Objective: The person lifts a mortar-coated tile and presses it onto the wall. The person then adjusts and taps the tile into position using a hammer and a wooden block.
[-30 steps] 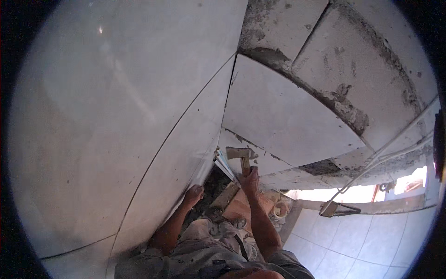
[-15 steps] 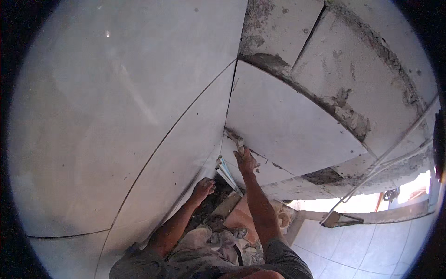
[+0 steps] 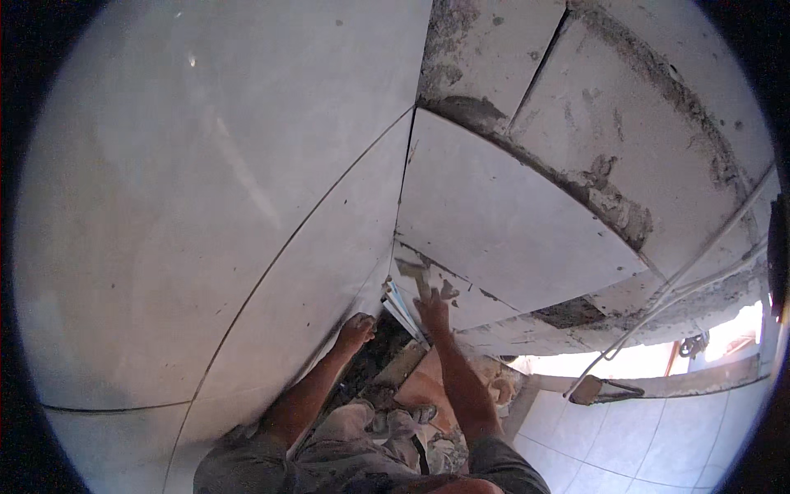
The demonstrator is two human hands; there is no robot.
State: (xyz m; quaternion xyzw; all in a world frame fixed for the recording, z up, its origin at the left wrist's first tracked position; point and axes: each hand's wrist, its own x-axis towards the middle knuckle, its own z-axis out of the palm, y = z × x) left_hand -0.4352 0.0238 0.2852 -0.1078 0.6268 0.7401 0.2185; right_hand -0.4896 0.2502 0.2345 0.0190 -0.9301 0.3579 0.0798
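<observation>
My right hand (image 3: 434, 313) is closed around the handle of a putty knife (image 3: 411, 268). Its flat blade lies against the lower wall tile (image 3: 469, 306), just under the seam with the large pale tile (image 3: 502, 206) above. Grey mortar smears mark the tile beside the blade. My left hand (image 3: 358, 329) is curled near the foot of the left tiled wall (image 3: 247, 189); what its fingers hold, if anything, is hidden. Between the hands, several thin pale strips (image 3: 399, 306) lean in the corner.
Rough mortar-streaked wall (image 3: 625, 107) rises above the large tile. A pale cable (image 3: 708, 247) crosses on the right, near a trowel-like tool (image 3: 588, 390) on a ledge. Rubble and an orange-brown board (image 3: 432, 387) lie around my feet.
The putty knife and my right hand have moved down from the seam toward me, showing more of the blade. My left hand has barely shifted.
</observation>
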